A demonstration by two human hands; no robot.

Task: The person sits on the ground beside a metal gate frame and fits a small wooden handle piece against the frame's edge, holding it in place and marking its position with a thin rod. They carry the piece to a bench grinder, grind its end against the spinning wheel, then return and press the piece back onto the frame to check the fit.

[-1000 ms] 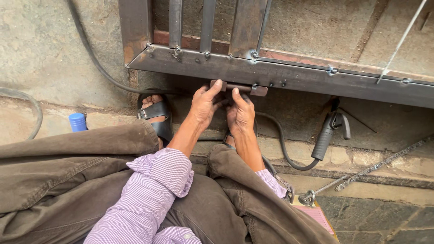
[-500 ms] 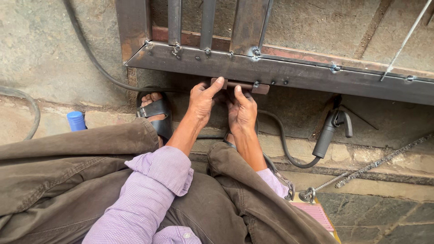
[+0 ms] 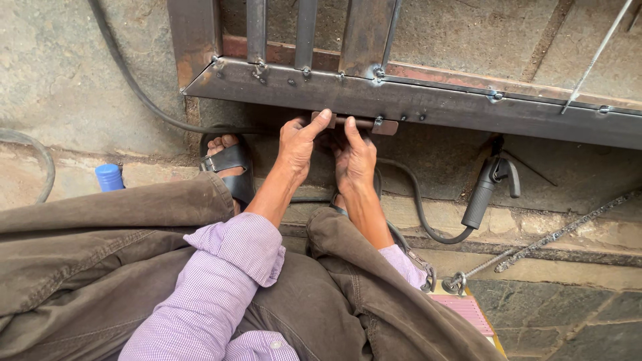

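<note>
Both the left hand [image 3: 296, 144] and right hand [image 3: 354, 157] press curled fingers [image 3: 319, 122] against the small rusty metal bar [image 3: 354, 123] under the gate's steel rail [image 3: 414, 100], above them; sharp weld spatter there could cut skin if the grip slips.

- A blue bottle cap [image 3: 109, 177] (its bottle hidden behind the knee) stands at the left on the stone ground.
- A pink, ridged flat packet [image 3: 468, 313] lies near, at right, beside the trouser leg.
</note>
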